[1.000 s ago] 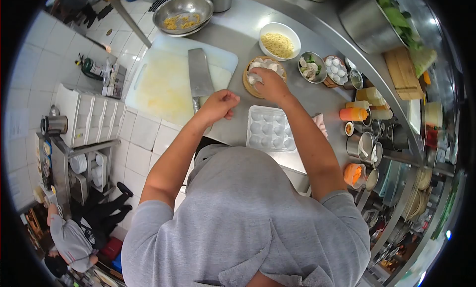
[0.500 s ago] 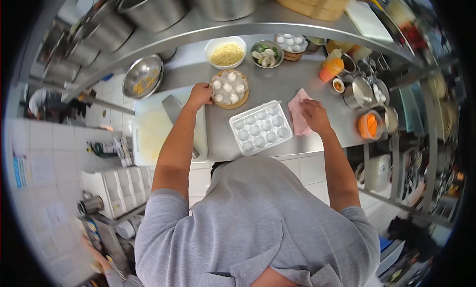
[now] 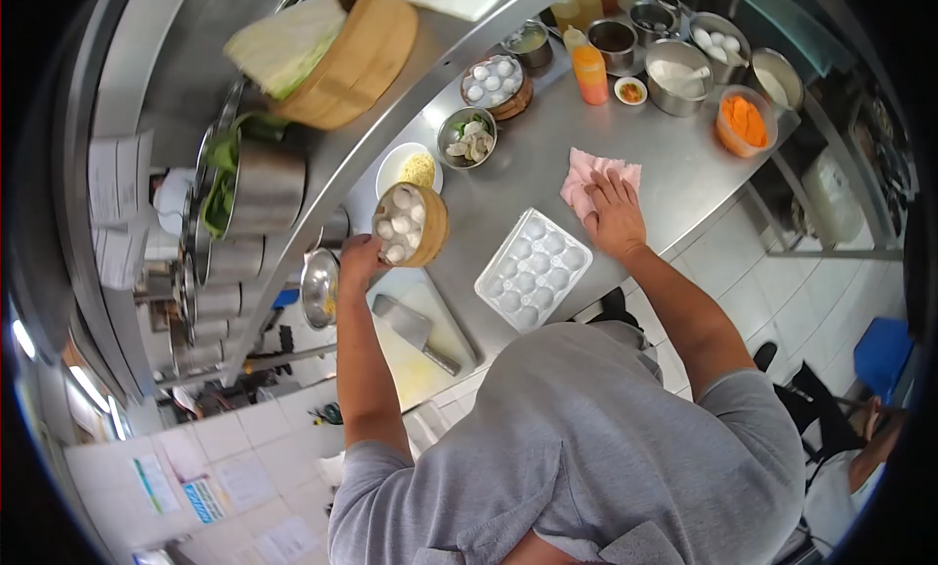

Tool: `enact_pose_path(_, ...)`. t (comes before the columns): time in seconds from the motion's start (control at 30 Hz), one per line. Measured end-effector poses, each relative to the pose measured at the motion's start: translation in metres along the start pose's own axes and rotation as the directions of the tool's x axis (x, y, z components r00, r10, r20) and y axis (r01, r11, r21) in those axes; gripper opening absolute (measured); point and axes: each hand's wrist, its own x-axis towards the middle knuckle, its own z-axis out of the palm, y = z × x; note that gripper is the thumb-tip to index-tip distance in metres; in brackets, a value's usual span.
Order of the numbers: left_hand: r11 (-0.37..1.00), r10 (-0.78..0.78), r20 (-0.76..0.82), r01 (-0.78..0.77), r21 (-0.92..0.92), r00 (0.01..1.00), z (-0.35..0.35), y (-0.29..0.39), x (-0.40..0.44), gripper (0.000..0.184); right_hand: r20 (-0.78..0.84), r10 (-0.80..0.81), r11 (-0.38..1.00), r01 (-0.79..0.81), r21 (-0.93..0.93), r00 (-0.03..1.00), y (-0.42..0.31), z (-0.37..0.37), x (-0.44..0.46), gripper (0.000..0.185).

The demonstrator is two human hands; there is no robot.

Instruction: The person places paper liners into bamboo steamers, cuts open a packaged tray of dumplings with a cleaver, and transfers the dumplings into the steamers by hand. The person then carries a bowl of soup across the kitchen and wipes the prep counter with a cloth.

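My left hand (image 3: 361, 261) grips the side of a round bamboo steamer (image 3: 434, 235) that holds several white dumplings (image 3: 400, 225). The steamer looks raised off the steel counter and tilted. With fingers spread, my right hand (image 3: 617, 213) lies flat on a pink cloth (image 3: 584, 169) on the counter. Between my hands, nearer my body, is a clear plastic tray (image 3: 534, 270) with round hollows. A cleaver (image 3: 410, 328) rests on the white cutting board (image 3: 437, 307) below my left hand. Behind the steamer sits a white bowl of yellow noodles (image 3: 418, 169).
A metal bowl of greens and pale pieces (image 3: 469, 140) and a second steamer (image 3: 496, 84) stand farther back. An orange bottle (image 3: 589, 75), metal pots (image 3: 678, 78) and a tub of orange food (image 3: 746, 123) are at the right. An overhead shelf (image 3: 391, 106) crosses the left. A person (image 3: 848, 467) is at lower right.
The view has turned to the right. My left hand has lifted and tilted the steamer with the dumplings. My right hand left the dumplings earlier and now lies flatter on the pink cloth.
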Motion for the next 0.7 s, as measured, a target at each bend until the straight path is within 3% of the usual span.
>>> enact_pose_path(0.13, 0.984, 0.072, 0.099, -0.087, 0.156, 0.993, 0.001, 0.069, 0.061, 0.032, -0.016, 0.009, 1.0, -0.009, -0.001, 1.0, 0.002, 0.001, 0.001, 0.049)
enact_pose_path(0.3, 0.951, 0.306, 0.151, -0.293, -0.102, 0.94, 0.081, 0.137, 0.175, 0.032, -0.024, 0.04, 0.999, -0.04, -0.002, 0.999, 0.003, -0.001, -0.001, 0.047)
enact_pose_path(0.47, 0.966, 0.257, 0.218, -0.252, -0.052, 0.942, 0.169, 0.205, 0.22, 0.035, -0.015, 0.021, 1.0, -0.021, 0.011, 1.0, 0.004, -0.002, -0.001, 0.049)
enact_pose_path(0.7, 0.983, 0.182, 0.233, -0.167, -0.079, 0.955, 0.228, 0.217, 0.233, 0.041, -0.009, 0.036, 0.999, -0.035, 0.024, 0.999, 0.003, -0.002, 0.0, 0.05)
